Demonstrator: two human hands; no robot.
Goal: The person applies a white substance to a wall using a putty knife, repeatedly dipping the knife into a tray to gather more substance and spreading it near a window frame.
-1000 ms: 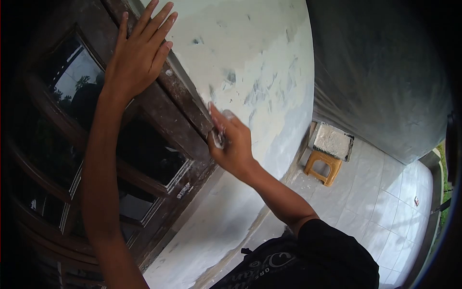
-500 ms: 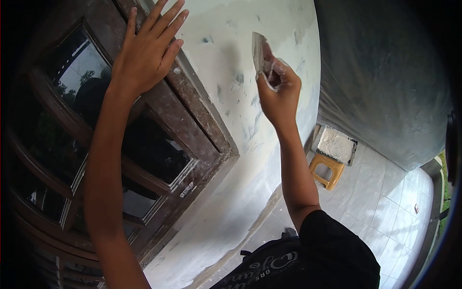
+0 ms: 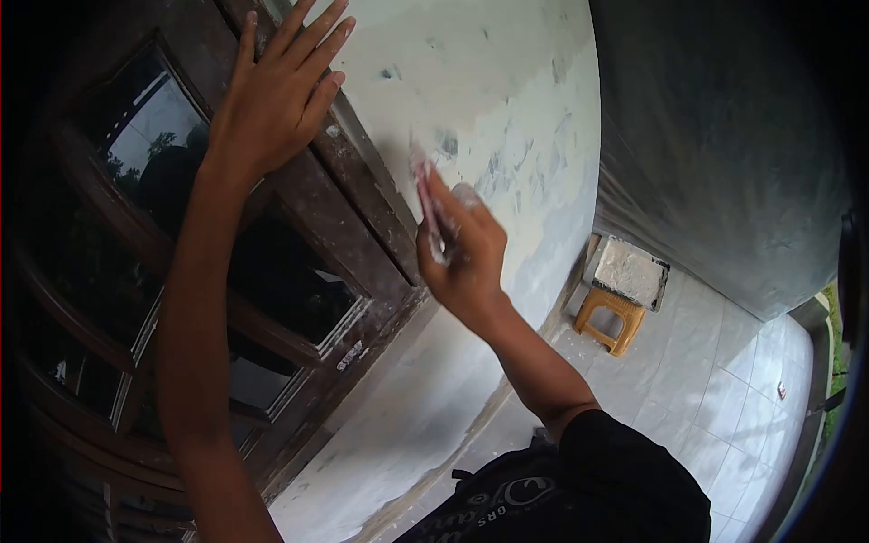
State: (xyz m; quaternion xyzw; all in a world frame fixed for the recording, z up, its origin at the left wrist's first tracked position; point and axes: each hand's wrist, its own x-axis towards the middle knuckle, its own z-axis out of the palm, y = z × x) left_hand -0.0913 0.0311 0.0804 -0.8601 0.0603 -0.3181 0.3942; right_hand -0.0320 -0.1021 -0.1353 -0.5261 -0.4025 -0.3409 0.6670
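Note:
My left hand lies with its fingers spread on the dark wooden window frame, beside the wall edge. In my right hand is a scraper smeared with white paste, held with its thin edge turned toward me. Its blade is blurred and close to the wall, near the frame; whether it touches cannot be told. White paste coats some of my right fingers. Dark marks and pale patches cover the wall around the scraper.
A tray of white paste rests by a yellow plastic stool on the tiled floor. A large grey sheet hangs at the right. Glass panes fill the wooden frame at the left.
My right hand has moved left and a little down with the scraper, from mid-wall toward the wooden frame, and the scraper has turned edge-on. My left hand has stayed in place.

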